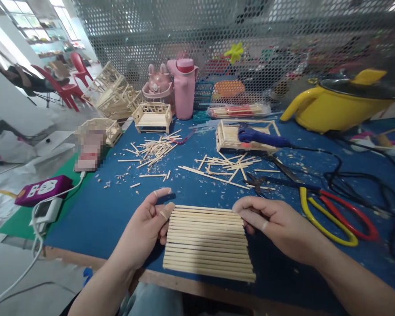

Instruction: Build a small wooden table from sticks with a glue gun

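Note:
A flat panel of thin wooden sticks (209, 241), laid side by side, is held near the table's front edge. My left hand (149, 224) pinches its upper left corner, with the index finger stretched out past it. At the upper right corner my right hand (266, 217) grips the panel between thumb and fingers. Beyond the panel lie loose sticks (230, 166) and a second pile of sticks (154, 151). To the right of my right hand are pliers (339, 215) with red and yellow handles.
A blue glue gun (263, 137) rests on a small wooden frame (224, 136). Behind stand a miniature wooden bench (153, 118), a pink bottle (184, 90) and a yellow pot (345, 105). Black cord (335, 162) runs along the right. A blurred phone (90, 149) and white cable (36, 219) are left.

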Demonstrator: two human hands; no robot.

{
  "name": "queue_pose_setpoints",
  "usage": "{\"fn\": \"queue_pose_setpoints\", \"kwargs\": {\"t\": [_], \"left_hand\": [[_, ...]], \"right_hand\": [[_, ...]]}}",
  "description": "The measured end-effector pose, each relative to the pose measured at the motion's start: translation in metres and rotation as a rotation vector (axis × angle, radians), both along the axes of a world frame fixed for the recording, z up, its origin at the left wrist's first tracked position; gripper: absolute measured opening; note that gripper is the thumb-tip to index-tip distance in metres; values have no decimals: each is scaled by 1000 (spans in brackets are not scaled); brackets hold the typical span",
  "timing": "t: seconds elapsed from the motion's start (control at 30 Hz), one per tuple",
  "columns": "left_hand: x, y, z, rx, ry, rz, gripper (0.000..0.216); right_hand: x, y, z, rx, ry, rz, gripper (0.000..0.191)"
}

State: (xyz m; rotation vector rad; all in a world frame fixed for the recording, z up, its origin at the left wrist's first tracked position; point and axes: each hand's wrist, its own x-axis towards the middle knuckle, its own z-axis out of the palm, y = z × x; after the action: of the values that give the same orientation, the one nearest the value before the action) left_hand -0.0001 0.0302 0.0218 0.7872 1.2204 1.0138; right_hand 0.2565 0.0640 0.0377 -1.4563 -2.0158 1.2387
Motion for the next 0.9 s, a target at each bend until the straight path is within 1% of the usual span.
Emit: {"fn": "queue_pose_setpoints", "kwargs": {"t": [0.1,0.23,0.3,0.37,0.47,0.53,0.57,0.7,0.8,0.9], "left_hand": [[2,1,0,5,-6,22,57],[1,4,0,1,-17,-3,68],[0,5,3,10,-28,-19,72],[1,4,6,79,-29,-21,73],[3,-3,9,263,3,-5,72],[5,-11,7,366,21,6,70],[6,-15,5,407,24,15,69],[8,-27,-6,514,1,62,65],[8,-31,-13,537,-50,88,61],[8,-34,-20,558,-150,99,54]], "right_hand": [[-1,1,-1,-12,47,-42,19],[-3,0,-3,-8,133,-90,19],[-4,-3,-3,26,164,-138,19],[-4,-11,-1,112,181,-202,20],[-5,-28,1,355,184,-323,19],[-7,-40,-1,514,192,-416,17],[-9,-46,-3,568,207,-457,17],[-19,-64,-14,667,333,-557,15],[-31,-69,-21,722,427,-613,14],[-41,-70,-27,770,483,-644,12]]}}
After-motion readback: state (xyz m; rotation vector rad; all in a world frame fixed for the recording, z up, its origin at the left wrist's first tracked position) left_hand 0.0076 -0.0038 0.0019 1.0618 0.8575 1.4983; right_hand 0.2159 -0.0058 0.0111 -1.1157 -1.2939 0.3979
